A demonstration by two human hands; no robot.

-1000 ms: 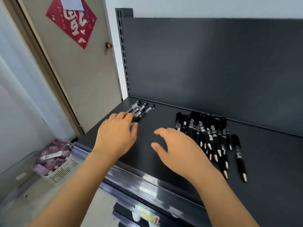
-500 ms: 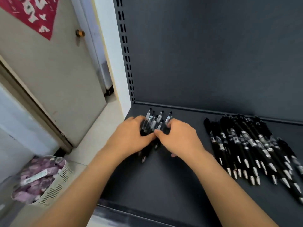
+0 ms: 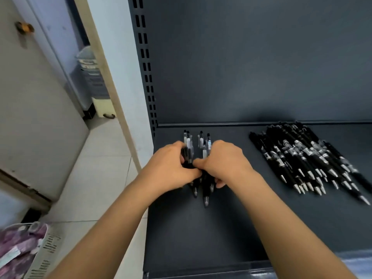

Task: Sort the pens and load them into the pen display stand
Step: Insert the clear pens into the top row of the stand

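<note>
Since the earlier frame, the right hand [image 3: 225, 162] has crossed from mid-shelf to the small pen bundle [image 3: 205, 190], meeting the left hand [image 3: 173, 168]. Both hands curl round this bundle, gripping it from either side, pen tips pointing to 6 o'clock. The bundle sits at the left end of the dark shelf [image 3: 201, 234]. The large pen pile [image 3: 302, 158] lies well apart, at 3 o'clock from the hands.

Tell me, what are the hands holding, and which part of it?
Both the left hand and the right hand grip a small bunch of pens around its middle; the clear ends and tips stick out.
</note>
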